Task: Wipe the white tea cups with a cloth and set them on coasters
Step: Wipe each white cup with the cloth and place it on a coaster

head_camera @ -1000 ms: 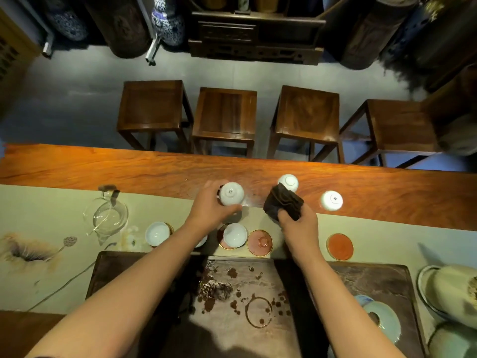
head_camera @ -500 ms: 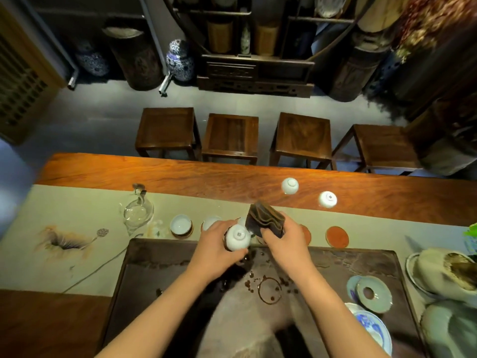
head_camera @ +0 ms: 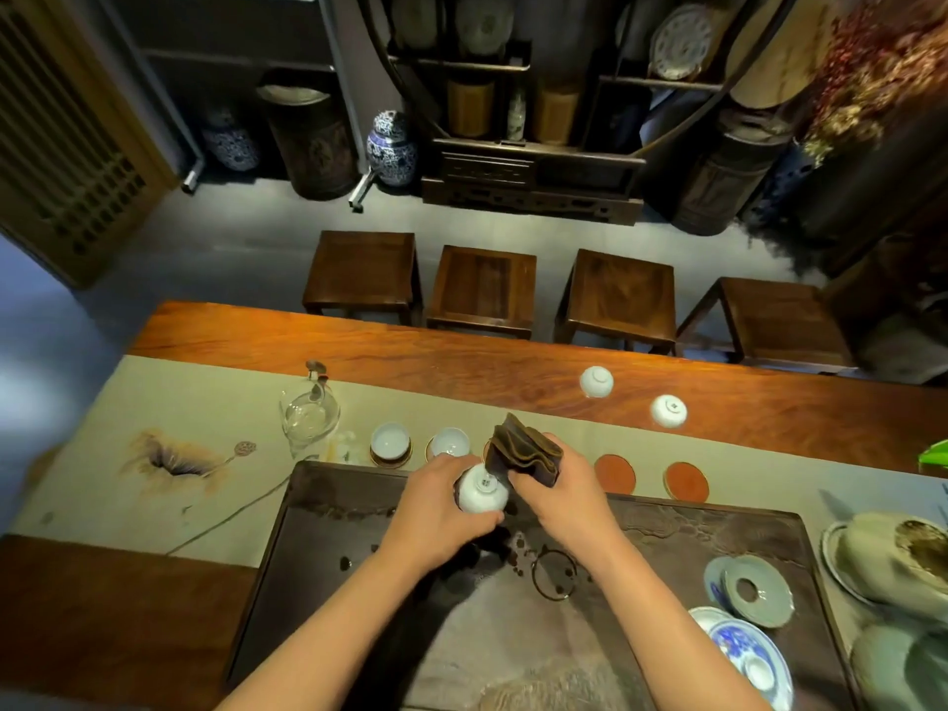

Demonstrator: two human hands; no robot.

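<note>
My left hand (head_camera: pixel 441 510) grips a white tea cup (head_camera: pixel 481 490), base up, over the far edge of the dark tea tray (head_camera: pixel 692 526). Right beside it my right hand (head_camera: pixel 559 487) holds a folded dark brown cloth (head_camera: pixel 523 451) touching the cup. Two white cups (head_camera: pixel 391 439) (head_camera: pixel 450 443) stand upright on coasters to the left. Two bare orange coasters (head_camera: pixel 614 473) (head_camera: pixel 686 481) lie to the right. Two more cups (head_camera: pixel 596 381) (head_camera: pixel 669 411) sit upside down on the wooden tabletop further back.
A glass pitcher (head_camera: pixel 309 416) stands at the left on the beige runner (head_camera: pixel 154 402). Blue-and-white dishes (head_camera: pixel 749 644) and a celadon lid (head_camera: pixel 754 590) rest on the tray's right side, with pale bowls (head_camera: pixel 903 561) beyond. Wet stains mark the tray. Several wooden stools (head_camera: pixel 618 289) line the far side.
Both hands have drawn back from the far tabletop toward me, carrying the cup and cloth over the tray edge. The cloth now rests against the cup.
</note>
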